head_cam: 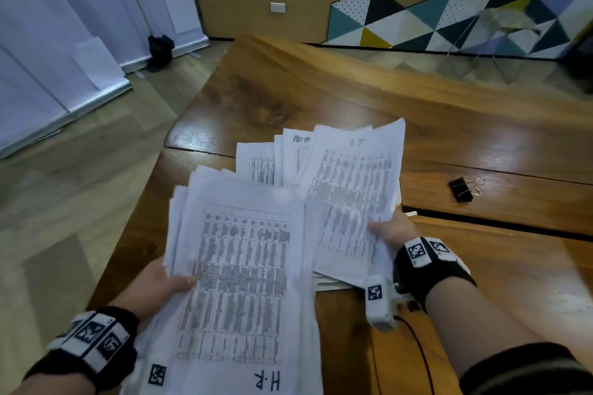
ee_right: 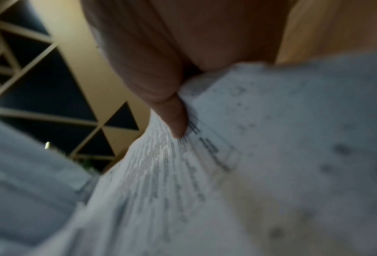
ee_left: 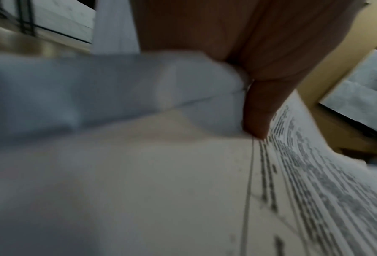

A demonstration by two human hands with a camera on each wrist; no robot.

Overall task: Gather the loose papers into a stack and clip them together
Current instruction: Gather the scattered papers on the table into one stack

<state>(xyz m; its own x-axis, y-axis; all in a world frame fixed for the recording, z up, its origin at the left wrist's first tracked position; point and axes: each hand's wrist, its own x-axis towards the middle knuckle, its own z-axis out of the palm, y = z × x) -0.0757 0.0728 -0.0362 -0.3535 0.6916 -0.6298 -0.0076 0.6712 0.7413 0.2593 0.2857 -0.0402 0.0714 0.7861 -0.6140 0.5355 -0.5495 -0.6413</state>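
My left hand (head_cam: pixel 160 282) grips a thick bundle of printed sheets (head_cam: pixel 244 266) by its left edge, thumb on top; the top sheet is marked "H.R". The left wrist view shows the thumb (ee_left: pixel 257 110) pressed on those papers (ee_left: pixel 161 173). My right hand (head_cam: pixel 391 228) holds a second bundle (head_cam: pixel 349 189) marked "IT" by its right edge, lifted and fanned. In the right wrist view its thumb (ee_right: pixel 174 117) lies on the printed page (ee_right: pixel 227 173). More sheets (head_cam: pixel 256 163) lie on the table behind. A black binder clip (head_cam: pixel 462 189) rests on the table to the right.
The wooden table (head_cam: pixel 321 90) has seams and a dark gap near the right hand. Floor lies beyond its left edge. A patterned wall panel (head_cam: pixel 449 9) and white blinds (head_cam: pixel 64 42) stand at the back.
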